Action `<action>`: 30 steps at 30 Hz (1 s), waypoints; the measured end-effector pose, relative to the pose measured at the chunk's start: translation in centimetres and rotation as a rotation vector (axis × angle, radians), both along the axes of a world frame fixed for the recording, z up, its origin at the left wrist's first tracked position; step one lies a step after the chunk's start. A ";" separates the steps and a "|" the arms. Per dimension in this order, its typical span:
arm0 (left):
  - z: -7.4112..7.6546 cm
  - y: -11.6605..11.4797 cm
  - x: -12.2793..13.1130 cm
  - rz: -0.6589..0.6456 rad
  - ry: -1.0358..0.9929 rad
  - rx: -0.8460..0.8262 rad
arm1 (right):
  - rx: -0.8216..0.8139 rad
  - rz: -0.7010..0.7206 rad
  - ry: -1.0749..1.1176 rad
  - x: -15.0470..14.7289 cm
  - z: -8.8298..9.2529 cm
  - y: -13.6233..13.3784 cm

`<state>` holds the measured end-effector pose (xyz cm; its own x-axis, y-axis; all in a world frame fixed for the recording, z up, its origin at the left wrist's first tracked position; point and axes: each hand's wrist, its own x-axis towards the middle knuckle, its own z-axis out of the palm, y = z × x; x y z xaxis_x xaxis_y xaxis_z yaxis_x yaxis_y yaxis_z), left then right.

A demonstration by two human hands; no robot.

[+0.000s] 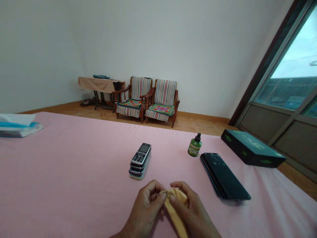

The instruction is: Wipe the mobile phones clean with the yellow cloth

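Two hands are working at the bottom of my view: the left hand (148, 209) is pinching the yellow cloth (175, 218) between thumb and fingers, and the right hand (192, 208) is pinching it just beside that grip. The cloth is trailing from them toward my lower edge. Ahead, on the pink surface (74, 172), the phones (141, 158) are lying stacked, a keypad facing up. To their right I am seeing dark slabs (226, 177) lying one on another, the green bottle (194, 147) standing behind them, and the box (252, 148) lying flat. Farther off, striped chairs (164, 94) are standing before the wall (203, 59).
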<state>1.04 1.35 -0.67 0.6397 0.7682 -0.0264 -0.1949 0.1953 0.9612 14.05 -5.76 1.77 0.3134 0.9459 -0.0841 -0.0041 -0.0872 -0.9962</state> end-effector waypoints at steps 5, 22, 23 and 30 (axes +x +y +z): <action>1.6 0.0 -0.4 0.095 0.180 0.344 | 0.053 0.008 -0.027 0.9 -0.6 0.1; 3.2 9.2 -3.2 0.681 0.635 1.034 | -0.021 -0.091 0.026 1.1 -0.6 -0.3; 3.4 9.2 -3.3 0.687 0.632 1.038 | -0.017 -0.106 0.047 1.0 -0.4 -0.4; 4.6 6.8 -3.2 0.677 0.443 1.196 | 0.014 -0.264 0.114 1.2 -0.5 -0.5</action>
